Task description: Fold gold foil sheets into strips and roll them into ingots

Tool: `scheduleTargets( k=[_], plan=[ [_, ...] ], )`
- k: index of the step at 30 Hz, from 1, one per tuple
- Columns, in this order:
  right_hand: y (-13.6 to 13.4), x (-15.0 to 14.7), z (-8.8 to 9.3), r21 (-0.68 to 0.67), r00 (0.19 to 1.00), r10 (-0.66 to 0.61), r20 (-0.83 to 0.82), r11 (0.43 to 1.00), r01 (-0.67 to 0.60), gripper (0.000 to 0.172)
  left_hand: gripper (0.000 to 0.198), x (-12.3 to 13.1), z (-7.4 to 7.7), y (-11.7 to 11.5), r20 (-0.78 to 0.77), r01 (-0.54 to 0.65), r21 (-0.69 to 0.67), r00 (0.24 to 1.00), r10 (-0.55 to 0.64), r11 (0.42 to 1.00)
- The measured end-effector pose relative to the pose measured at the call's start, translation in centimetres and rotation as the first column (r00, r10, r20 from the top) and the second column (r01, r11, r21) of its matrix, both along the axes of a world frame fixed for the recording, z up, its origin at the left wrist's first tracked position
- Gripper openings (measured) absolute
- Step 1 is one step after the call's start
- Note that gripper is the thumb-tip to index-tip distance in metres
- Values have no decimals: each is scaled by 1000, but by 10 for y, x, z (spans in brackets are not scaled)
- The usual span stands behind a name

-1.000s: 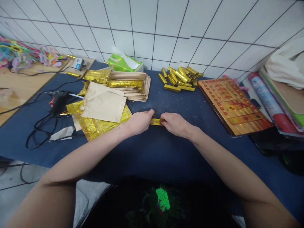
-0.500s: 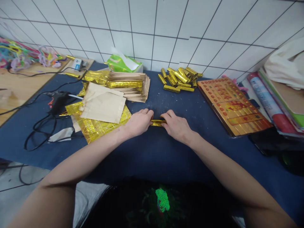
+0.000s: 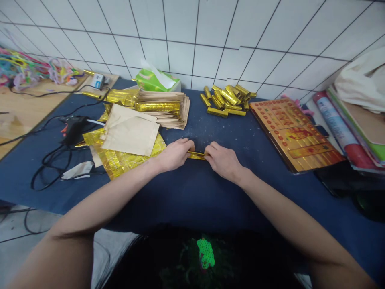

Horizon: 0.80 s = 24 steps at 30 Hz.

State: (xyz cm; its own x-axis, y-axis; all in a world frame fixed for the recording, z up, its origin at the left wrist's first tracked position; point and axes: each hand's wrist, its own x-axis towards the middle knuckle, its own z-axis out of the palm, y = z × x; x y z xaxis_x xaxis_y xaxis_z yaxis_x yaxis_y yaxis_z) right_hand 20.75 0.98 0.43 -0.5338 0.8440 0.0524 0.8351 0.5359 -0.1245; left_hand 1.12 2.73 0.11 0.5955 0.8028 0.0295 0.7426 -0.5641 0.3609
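Between my hands, over the dark blue tabletop, is a narrow roll of gold foil paper (image 3: pixel 197 155). My left hand (image 3: pixel 177 154) pinches its left end, and my right hand (image 3: pixel 222 159) grips the right end, with fingers curled on both. Left of my left hand lie gold foil sheets (image 3: pixel 120 163) with a plain tan paper sheet (image 3: pixel 130 130) on top. Behind them is a stack of tan paper (image 3: pixel 184 108) with a gold strip across it. A pile of finished-looking gold paper rolls (image 3: pixel 228 98) sits toward the wall.
An orange-gold printed pack (image 3: pixel 296 132) lies to the right, beside a red and blue cylinder (image 3: pixel 339 128). A green tissue pack (image 3: pixel 158 80) stands by the tiled wall. Black cables (image 3: pixel 48 160) and a black adapter (image 3: pixel 75 129) lie at left, near colourful fuzzy strands (image 3: pixel 57 72).
My left hand has shifted slightly left and the gold roll has tilted a little, its right end lower. Both hands keep hold of it; the surroundings are unchanged.
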Motion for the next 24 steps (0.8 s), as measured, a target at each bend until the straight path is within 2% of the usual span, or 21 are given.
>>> scheduleTargets(
  k=[2,4,6,8,10,12,18,21,24],
  plan=[
    [-1,1,-2,14,1000,-11,-27,1000,11,10,14,1,1,-1,-42,-23,18,999,24,1000],
    [-2,1,-6,106,998,-2,-61,994,8,17,15,2,2,-2,-81,-34,50,996,38,998],
    [-4,3,-9,230,994,84,-68,971,-66,26,15,3,4,-3,-118,-29,82,992,39,996],
    [-5,6,-13,292,974,224,-29,934,-206,33,13,4,6,-3,-150,-19,105,988,35,994],
    [-7,10,-16,268,945,328,16,909,-320,37,11,4,7,-1,-174,7,114,985,13,993],
    [-9,14,-17,205,933,357,41,911,-357,38,10,3,8,2,-190,40,118,982,-17,992],
    [-20,20,-14,60,949,303,85,949,-309,65,15,5,11,11,-244,91,177,969,-46,980],
    [-24,17,-13,34,958,271,93,961,-275,70,22,6,13,-1,-239,88,224,970,-33,971],
    [-25,15,-15,21,961,259,92,965,-262,73,44,6,7,-24,-226,147,257,970,-88,955]
  ],
)
